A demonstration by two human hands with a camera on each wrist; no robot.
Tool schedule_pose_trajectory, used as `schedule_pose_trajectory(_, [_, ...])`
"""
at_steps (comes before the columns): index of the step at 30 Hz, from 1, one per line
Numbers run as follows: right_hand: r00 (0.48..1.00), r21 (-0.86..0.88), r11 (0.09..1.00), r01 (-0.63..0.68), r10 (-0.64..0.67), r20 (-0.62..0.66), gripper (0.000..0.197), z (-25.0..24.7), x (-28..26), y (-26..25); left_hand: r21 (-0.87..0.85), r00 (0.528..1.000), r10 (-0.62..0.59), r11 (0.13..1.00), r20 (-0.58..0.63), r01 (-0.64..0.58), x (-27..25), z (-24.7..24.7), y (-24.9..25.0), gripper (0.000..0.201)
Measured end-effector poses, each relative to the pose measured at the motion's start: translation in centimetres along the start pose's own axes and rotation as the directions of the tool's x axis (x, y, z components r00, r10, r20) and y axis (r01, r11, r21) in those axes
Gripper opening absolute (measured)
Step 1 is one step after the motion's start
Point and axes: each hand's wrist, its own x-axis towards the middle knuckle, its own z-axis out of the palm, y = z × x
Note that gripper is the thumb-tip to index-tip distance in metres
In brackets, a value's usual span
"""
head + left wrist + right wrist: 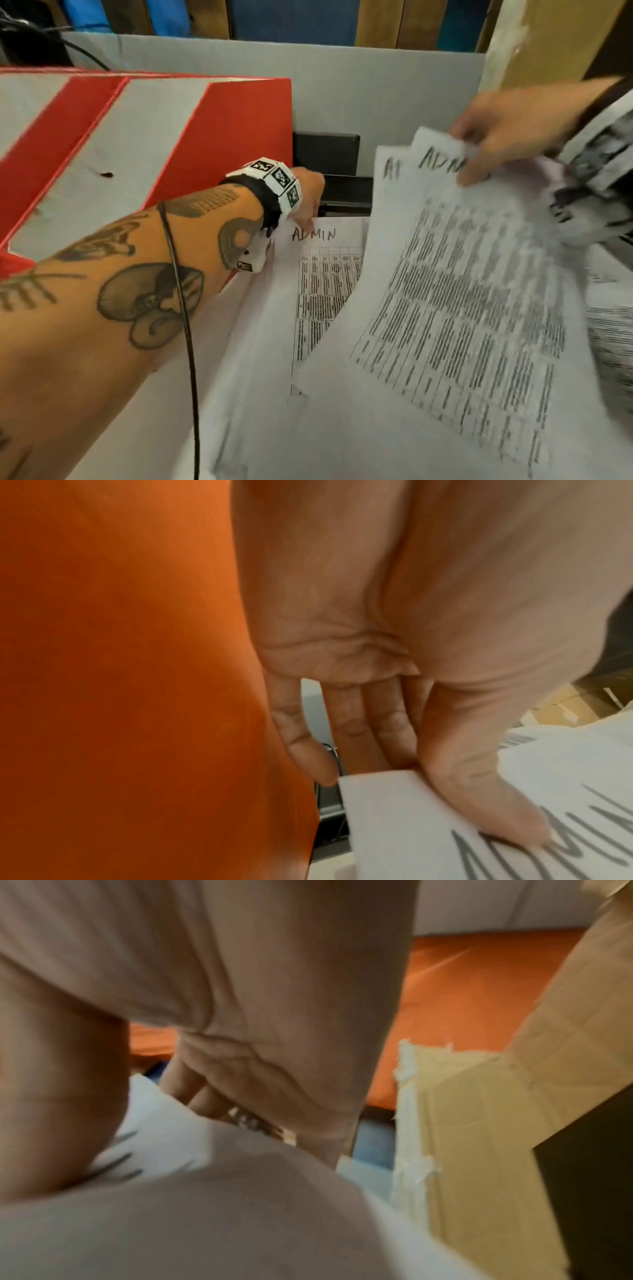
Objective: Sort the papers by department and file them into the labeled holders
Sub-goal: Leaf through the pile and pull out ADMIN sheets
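Observation:
A stack of printed papers (318, 291) headed ADMIN lies in the middle. My left hand (308, 202) pinches its top left corner. The left wrist view shows the thumb (496, 818) on top of the sheet (411, 831) and the fingers (359, 723) running under its edge. My right hand (479, 150) holds two ADMIN sheets (462, 291) by their top edge, lifted and tilted over the right side of the stack. In the right wrist view that hand (130, 1102) grips the paper (205, 1204). A black holder (325, 154) stands just behind the stack.
A large red and grey box (137, 137) stands close on the left, against my left forearm. A grey partition (376, 85) closes the back. A cardboard box (534, 41) rises at the right. More printed papers (609, 335) lie at the right edge.

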Motion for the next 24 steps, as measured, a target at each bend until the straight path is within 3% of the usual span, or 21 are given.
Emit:
schedule_pose_trajectory(1, [1.0,-0.03,0.999,-0.019,0.019,0.009,0.015,1.8,0.1,-2.9,-0.026,0.999,0.016,1.0,-0.035,-0.017,-0.3,-0.2,0.0,0.04])
schedule_pose_trajectory(4, [0.999,-0.073,0.996,0.049,-0.048,0.023,0.019,6.6,3.1,-5.2,-0.058,0.981,-0.046,0.998,-0.186,0.036,-0.8,-0.6,-0.2,0.03])
schedule_pose_trajectory(6, [0.998,-0.022,0.998,0.059,-0.059,-0.035,0.023,8.4,4.6,-5.7,-0.18,0.954,-0.095,0.983,-0.284,0.044,-1.3,-0.7,-0.4,0.02])
schedule_pose_trajectory(7, [0.995,0.002,0.997,0.083,-0.083,-0.064,0.024,9.0,5.0,-6.1,-0.279,0.951,-0.075,0.96,-0.301,-0.012,-1.3,-0.7,-0.5,0.012])
schedule_pose_trajectory(8, [0.991,0.01,0.994,0.108,-0.107,-0.075,0.025,9.6,5.4,-6.6,-0.386,0.959,-0.037,0.919,-0.281,-0.077,-1.3,-0.5,-0.7,0.005])
schedule_pose_trajectory(10, [0.993,0.049,0.994,0.099,-0.096,-0.067,0.022,9.8,6.0,-6.5,-0.539,0.973,0.029,0.829,-0.229,-0.151,-1.7,-0.2,-1.0,0.011])
schedule_pose_trajectory(13, [0.994,0.082,0.991,0.11,-0.108,-0.024,0.026,9.0,6.0,-5.9,-0.712,0.985,-0.032,0.695,-0.172,-0.102,-1.7,0.8,-1.2,0.03])
schedule_pose_trajectory(14, [0.993,0.097,0.988,0.117,-0.116,-0.013,0.031,8.6,5.8,-5.6,-0.705,0.989,-0.053,0.707,-0.136,-0.059,-1.4,1.4,-1.3,0.035])
schedule_pose_trajectory(17, [0.996,0.086,0.994,0.06,-0.065,0.062,0.041,7.4,5.8,-4.2,-0.425,0.996,-0.082,0.903,-0.021,0.065,-0.7,2.7,-1.0,0.034])
schedule_pose_trajectory(20, [0.99,0.066,0.997,0.035,-0.043,0.134,0.032,6.7,6.0,-3.1,-0.171,0.991,-0.043,0.983,0.124,0.064,-1.2,2.6,-0.3,0.051])
schedule_pose_trajectory(22, [0.987,0.059,0.998,0.028,-0.037,0.155,0.025,7.0,6.0,-2.8,-0.135,0.99,-0.067,0.987,0.121,0.084,-1.2,2.4,-0.2,0.058])
schedule_pose_trajectory(24, [0.987,0.058,0.998,0.027,-0.035,0.158,0.02,7.7,6.0,-2.8,-0.179,0.993,-0.115,0.977,0.018,0.117,-0.9,2.2,-0.2,0.05])
